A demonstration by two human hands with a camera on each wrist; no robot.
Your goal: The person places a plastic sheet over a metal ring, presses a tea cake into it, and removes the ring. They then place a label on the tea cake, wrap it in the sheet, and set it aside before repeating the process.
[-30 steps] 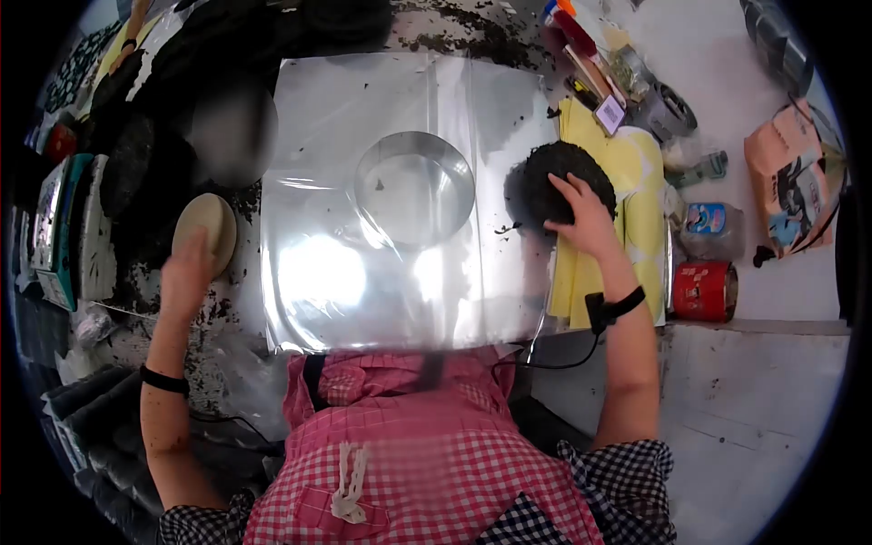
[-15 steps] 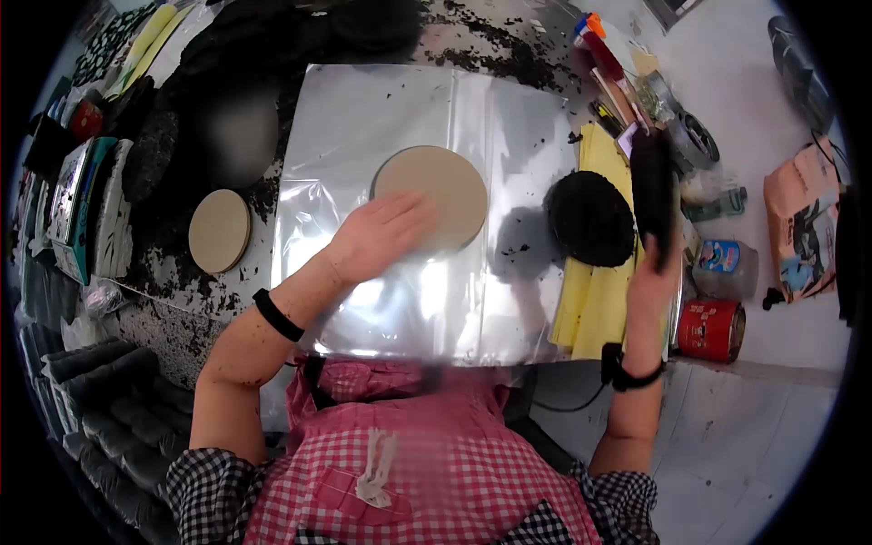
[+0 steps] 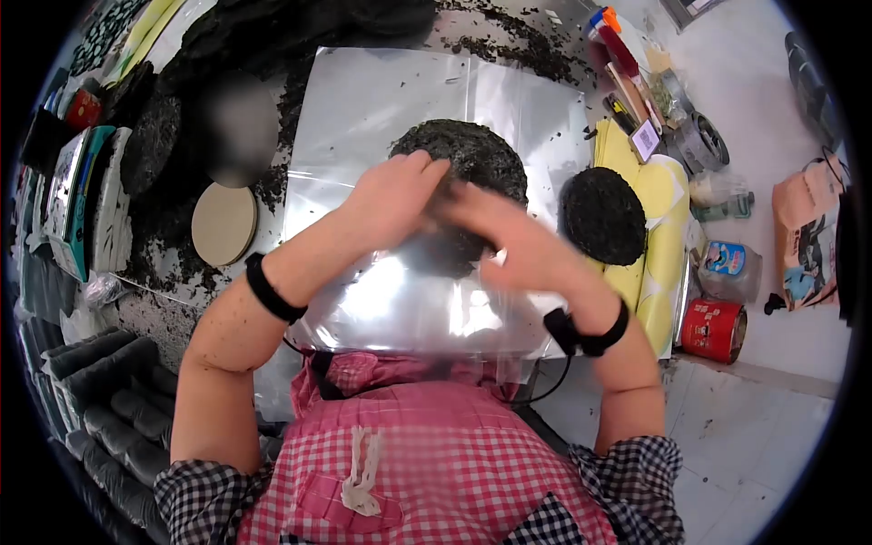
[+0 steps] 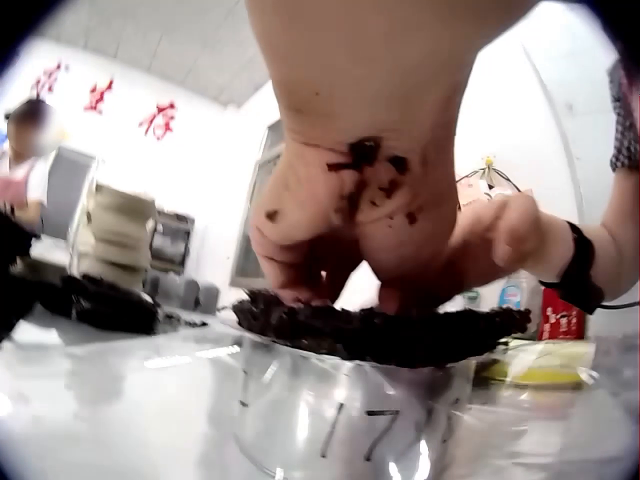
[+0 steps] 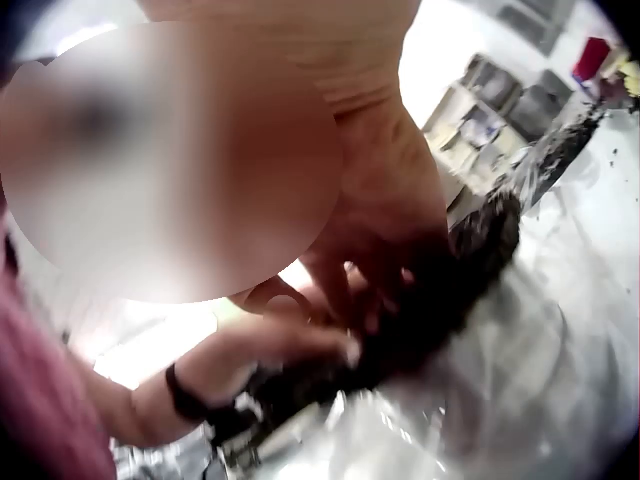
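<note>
A dark, crumbly disc (image 3: 477,150) lies over the plastic-covered work area. The left wrist view shows this disc (image 4: 380,338) on top of a clear ring (image 4: 345,410) with black marks on its wall. My left hand (image 3: 391,200) touches the disc's upper face with its fingertips, its fingers pointing down. My right hand (image 3: 513,241), blurred, is beside it at the disc's near right part. In the right wrist view, fingers of the right hand (image 5: 395,210) reach down onto the dark material. Whatever the ring holds is hidden.
Another dark disc (image 3: 604,216) rests at the right, partly over yellow sheets (image 3: 666,204). A tan disc (image 3: 224,224) lies left of the clear plastic sheet (image 3: 363,100). Tools, a jar (image 3: 729,263) and a red tin (image 3: 713,331) stand farther right.
The dark disc from my right hand has come over the ring, covering the tan disc there. My right hand has moved left, close to my left hand.
</note>
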